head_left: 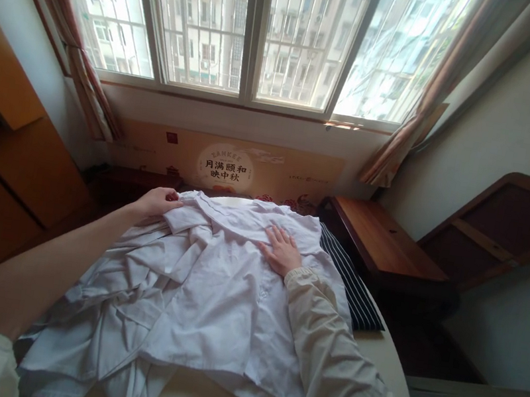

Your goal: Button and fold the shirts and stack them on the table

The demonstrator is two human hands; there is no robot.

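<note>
A white button-up shirt (222, 306) lies spread and creased over a pale round table. My left hand (160, 201) is at its far left edge, fingers curled closed on the cloth. Flat on the upper right part of the shirt rests my right hand (281, 250), its fingers stretched out and apart. Bunched folds of white cloth (116, 309) cover the left side; I cannot tell whether they all belong to the same garment. A dark striped cloth (347, 282) sticks out from under the shirt on the right.
The table's rim (393, 360) curves along the right. Beyond it stands a brown wooden bench or low table (385, 234), with a dark wooden panel (506, 227) leaning at the wall. A printed board (271, 159) sits below the barred window. Orange-brown cabinets (0, 183) are at left.
</note>
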